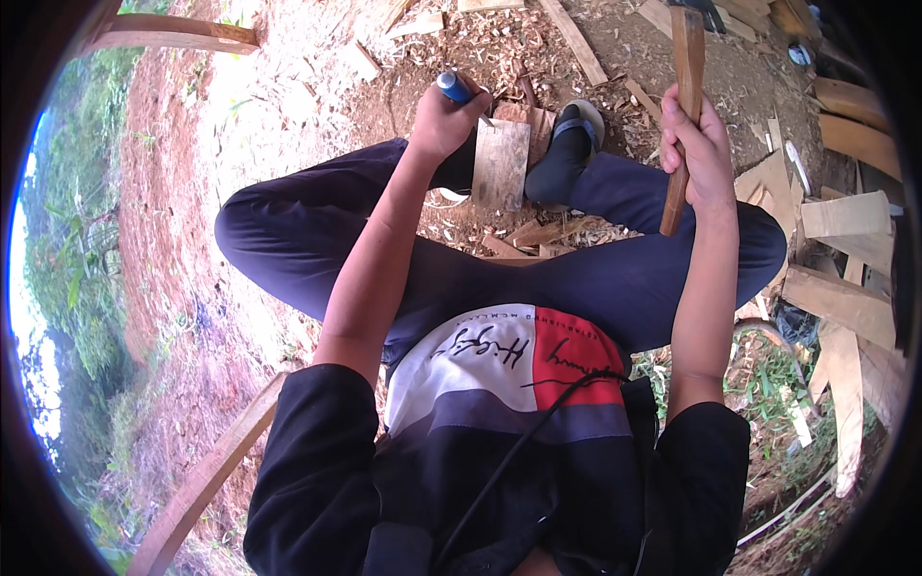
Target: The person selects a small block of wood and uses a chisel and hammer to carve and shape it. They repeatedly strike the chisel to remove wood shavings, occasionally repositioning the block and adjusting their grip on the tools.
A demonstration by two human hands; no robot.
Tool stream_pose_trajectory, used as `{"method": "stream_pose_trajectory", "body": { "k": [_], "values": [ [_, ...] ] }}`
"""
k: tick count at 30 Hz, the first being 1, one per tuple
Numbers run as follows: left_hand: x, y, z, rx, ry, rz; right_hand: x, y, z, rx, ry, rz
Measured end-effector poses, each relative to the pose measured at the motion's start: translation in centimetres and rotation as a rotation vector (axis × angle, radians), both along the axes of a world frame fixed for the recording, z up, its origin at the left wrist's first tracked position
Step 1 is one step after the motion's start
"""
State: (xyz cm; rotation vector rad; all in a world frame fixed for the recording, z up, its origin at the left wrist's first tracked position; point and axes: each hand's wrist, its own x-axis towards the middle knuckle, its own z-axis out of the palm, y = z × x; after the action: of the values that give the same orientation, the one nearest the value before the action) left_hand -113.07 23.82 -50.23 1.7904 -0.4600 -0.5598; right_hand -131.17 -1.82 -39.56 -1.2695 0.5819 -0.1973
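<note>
My left hand (445, 123) is closed around a tool with a blue handle (455, 88), which looks like a chisel. A short bit of its metal shows below the fist, by the upper left corner of a flat wooden block (500, 163); whether it touches the wood I cannot tell. The block stands between my feet. Raised on the right, my right hand (699, 144) grips the wooden handle of a hammer (688, 58). The dark hammer head is partly visible at the top edge of the view.
Wood shavings (461, 43) and offcuts cover the dirt ground ahead. My bent legs (307, 226) frame the block, with a sandaled foot (567, 154) close on its right. Cut boards (845, 216) are piled along the right side. A wooden beam (206, 480) slants at lower left.
</note>
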Motion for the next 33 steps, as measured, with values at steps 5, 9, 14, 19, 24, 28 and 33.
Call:
{"method": "stream_pose_trajectory", "body": {
  "k": [5,9,14,19,24,28,33],
  "values": [
    [-0.1,0.0,-0.2,-0.012,-0.007,0.001,0.1,0.1,-0.1,-0.010,0.006,0.002],
    [-0.1,0.1,-0.2,0.054,-0.060,-0.009,0.2,0.2,-0.1,-0.010,0.012,0.000],
    [-0.1,0.0,-0.1,0.030,-0.054,0.009,0.3,0.2,-0.2,-0.013,0.019,0.002],
    [-0.4,-0.2,0.4,0.039,-0.038,0.054,0.4,0.3,-0.3,-0.019,0.025,0.013],
    [-0.3,-0.2,0.8,0.112,-0.082,0.053,0.4,0.3,-0.6,-0.047,0.045,0.024],
    [0.1,-0.3,-0.1,0.150,-0.083,0.095,0.5,0.4,-0.6,-0.058,0.055,0.028],
    [1.0,0.2,-0.4,0.217,-0.106,0.062,0.5,0.3,-0.9,-0.091,0.063,0.032]
  ]
}}
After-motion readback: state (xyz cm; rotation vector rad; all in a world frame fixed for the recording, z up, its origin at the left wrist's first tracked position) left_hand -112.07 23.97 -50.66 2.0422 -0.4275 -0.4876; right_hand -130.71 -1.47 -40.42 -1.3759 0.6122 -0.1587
